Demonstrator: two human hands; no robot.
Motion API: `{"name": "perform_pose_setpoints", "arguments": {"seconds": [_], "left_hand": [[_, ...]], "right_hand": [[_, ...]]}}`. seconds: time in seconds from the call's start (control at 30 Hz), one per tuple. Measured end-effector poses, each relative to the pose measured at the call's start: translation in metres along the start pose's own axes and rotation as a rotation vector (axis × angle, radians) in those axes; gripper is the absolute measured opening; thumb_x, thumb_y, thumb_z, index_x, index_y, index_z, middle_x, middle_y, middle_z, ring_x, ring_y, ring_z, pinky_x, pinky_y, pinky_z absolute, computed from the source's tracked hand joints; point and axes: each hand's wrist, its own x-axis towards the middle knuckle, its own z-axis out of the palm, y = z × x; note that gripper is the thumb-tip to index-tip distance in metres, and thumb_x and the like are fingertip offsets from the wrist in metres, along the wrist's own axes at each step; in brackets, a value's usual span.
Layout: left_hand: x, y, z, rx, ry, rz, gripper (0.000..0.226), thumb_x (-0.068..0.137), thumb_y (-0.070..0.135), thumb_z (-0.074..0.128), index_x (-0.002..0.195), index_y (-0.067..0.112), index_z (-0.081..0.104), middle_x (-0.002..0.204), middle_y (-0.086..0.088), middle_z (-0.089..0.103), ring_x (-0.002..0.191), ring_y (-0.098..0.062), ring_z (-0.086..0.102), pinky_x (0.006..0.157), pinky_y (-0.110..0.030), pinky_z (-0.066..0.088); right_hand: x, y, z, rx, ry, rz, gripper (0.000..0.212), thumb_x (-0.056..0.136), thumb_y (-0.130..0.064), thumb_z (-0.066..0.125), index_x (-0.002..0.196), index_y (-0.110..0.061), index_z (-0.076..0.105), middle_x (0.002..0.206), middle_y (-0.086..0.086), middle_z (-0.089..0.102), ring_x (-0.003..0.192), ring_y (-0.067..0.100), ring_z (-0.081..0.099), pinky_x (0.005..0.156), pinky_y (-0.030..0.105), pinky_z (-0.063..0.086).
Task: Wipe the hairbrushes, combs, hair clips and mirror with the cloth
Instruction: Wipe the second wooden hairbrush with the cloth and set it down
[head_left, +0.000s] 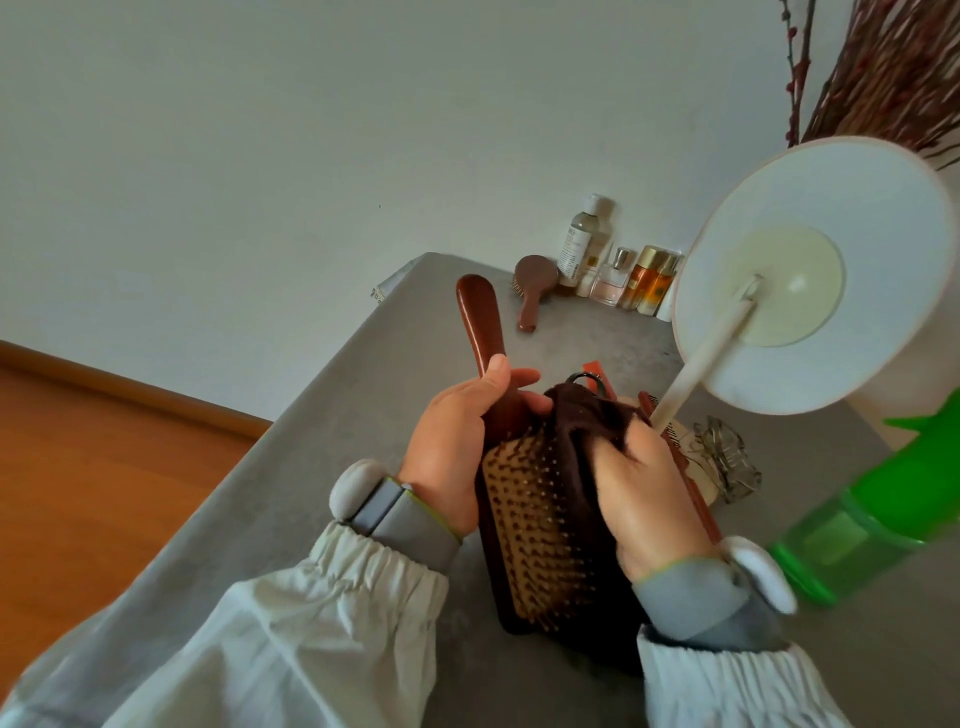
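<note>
L hand (457, 441) gripping brush (535, 530) at neck, R hand (649, 499) clutching cloth (587, 415) w/ it pressing bristles; cloth probably snagging on pins, elbow risking mirror (810, 275).

Two bare hands, the left hand (457, 441) and right hand (649, 499), emerge from pale, crinkled jacket sleeves with elastic cuffs. Each wrist wears a grey band edged yellow-green, carrying a rounded white pod.

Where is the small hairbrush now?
In the head view, the small hairbrush lies on the table's far end, just left of the bottles, beyond both hands.
</note>
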Motion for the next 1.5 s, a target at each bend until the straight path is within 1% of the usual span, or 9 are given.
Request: {"name": "perform_pose_setpoints", "arguments": {"seconds": [0.2, 0.43, 0.63, 0.77, 0.9, 1.03, 1.23, 1.33, 1.5], "left_hand": [[0.001, 0.003, -0.002, -0.05, -0.02, -0.022, 0.035, 0.098, 0.034, 0.043, 0.103, 0.005, 0.061, 0.081, -0.01, 0.061, 0.075, -0.025, 0.058, 0.081, -0.038, 0.047], [0.004, -0.003, -0.004, 0.059, 0.03, 0.04, 0.037, 0.097, 0.037, 0.045, 0.101, 0.006, 0.065, 0.091, -0.013, 0.063, 0.083, -0.026, 0.063, 0.082, -0.039, 0.051], [0.007, 0.0, -0.008, 0.057, 0.062, 0.023, 0.038, 0.097, 0.038, 0.045, 0.1, 0.006, 0.067, 0.092, -0.012, 0.067, 0.09, -0.028, 0.066, 0.085, -0.04, 0.052], [0.005, -0.006, -0.002, 0.062, 0.104, 0.069, 0.037, 0.097, 0.037, 0.046, 0.096, 0.007, 0.068, 0.088, -0.013, 0.066, 0.086, -0.028, 0.065, 0.089, -0.043, 0.051], [0.005, -0.01, -0.002, 0.096, 0.168, 0.1, 0.039, 0.097, 0.037, 0.046, 0.09, 0.008, 0.07, 0.093, -0.014, 0.068, 0.086, -0.026, 0.066, 0.088, -0.041, 0.053], [0.005, -0.01, 0.0, 0.098, 0.16, 0.106, 0.038, 0.097, 0.036, 0.046, 0.091, 0.008, 0.071, 0.092, -0.013, 0.069, 0.088, -0.026, 0.066, 0.089, -0.04, 0.052], [0.004, -0.004, -0.001, -0.021, 0.084, 0.068, 0.036, 0.098, 0.034, 0.045, 0.097, 0.004, 0.065, 0.081, -0.013, 0.063, 0.075, -0.024, 0.062, 0.08, -0.038, 0.051], [0.001, 0.001, 0.0, -0.102, 0.001, 0.029, 0.036, 0.099, 0.034, 0.041, 0.101, 0.002, 0.059, 0.072, -0.01, 0.062, 0.069, -0.022, 0.059, 0.072, -0.035, 0.049], [-0.002, 0.005, 0.0, -0.123, -0.044, 0.007, 0.036, 0.099, 0.035, 0.039, 0.102, 0.003, 0.057, 0.073, -0.01, 0.061, 0.067, -0.022, 0.058, 0.071, -0.035, 0.048]], "right_hand": [[-0.01, -0.009, -0.003, 0.255, -0.206, 0.068, 0.017, 0.087, -0.028, 0.063, 0.102, -0.021, 0.07, 0.095, -0.004, 0.074, 0.094, 0.01, 0.069, 0.078, 0.025, 0.054], [-0.017, -0.023, -0.007, -0.523, -0.201, -0.246, 0.024, 0.081, -0.025, 0.068, 0.1, -0.024, 0.053, 0.081, -0.019, 0.048, 0.08, -0.035, 0.038, 0.066, -0.007, 0.033], [-0.012, -0.008, 0.005, -0.413, -0.15, -0.232, 0.019, 0.078, -0.031, 0.065, 0.095, -0.029, 0.057, 0.085, -0.01, 0.064, 0.082, 0.0, 0.061, 0.076, 0.03, 0.053], [-0.013, -0.015, -0.007, -0.296, -0.298, -0.163, 0.021, 0.079, -0.017, 0.068, 0.094, -0.026, 0.056, 0.081, -0.034, 0.059, 0.077, -0.02, 0.054, 0.071, 0.003, 0.041], [-0.013, -0.016, -0.002, -0.474, -0.281, -0.181, 0.025, 0.077, -0.024, 0.065, 0.093, -0.031, 0.047, 0.08, -0.01, 0.06, 0.073, 0.002, 0.059, 0.067, 0.025, 0.048], [-0.012, -0.01, 0.003, -0.555, -0.176, -0.288, 0.023, 0.079, -0.022, 0.062, 0.095, -0.029, 0.046, 0.074, -0.007, 0.058, 0.062, 0.007, 0.058, 0.054, 0.021, 0.044], [-0.009, -0.003, -0.006, -0.252, -0.099, -0.249, 0.028, 0.086, -0.014, 0.055, 0.105, -0.033, 0.063, 0.092, -0.017, 0.066, 0.085, -0.009, 0.059, 0.075, 0.01, 0.043], [-0.003, 0.001, -0.011, 0.045, -0.031, -0.123, 0.031, 0.089, -0.014, 0.052, 0.106, -0.031, 0.071, 0.104, -0.013, 0.071, 0.103, 0.003, 0.063, 0.094, 0.026, 0.046], [-0.003, 0.0, -0.012, 0.133, 0.021, 0.033, 0.035, 0.089, -0.006, 0.05, 0.095, -0.03, 0.075, 0.095, -0.007, 0.074, 0.097, 0.012, 0.067, 0.085, 0.032, 0.052]]}}
